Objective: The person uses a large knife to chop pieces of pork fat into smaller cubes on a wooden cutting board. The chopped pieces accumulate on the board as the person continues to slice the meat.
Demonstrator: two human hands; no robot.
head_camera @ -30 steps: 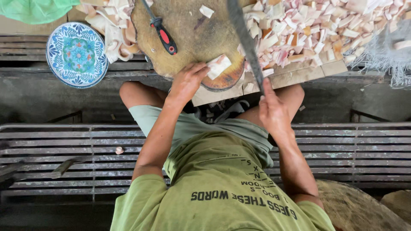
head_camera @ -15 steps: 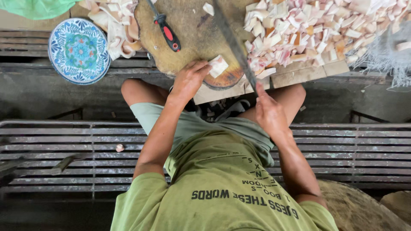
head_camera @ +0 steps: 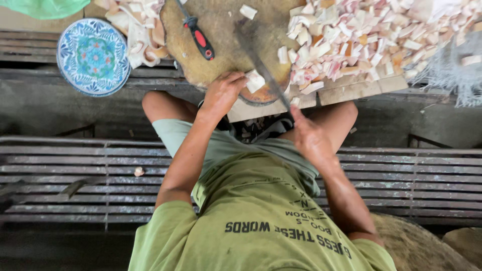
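While gripped, pale chunk (head_camera: 254,80) under left hand (head_camera: 222,94).

Plate (head_camera: 93,56) left of chopping block (head_camera: 221,45), cut pieces (head_camera: 361,40) right

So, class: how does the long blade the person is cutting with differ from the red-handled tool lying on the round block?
The long blade is gripped by the right hand; the red-handled tool lies untouched. The long blade is longer and dark throughout; the red-handled tool is shorter, red and black. The blade meets the pale piece under the left hand. Both are over the round block.
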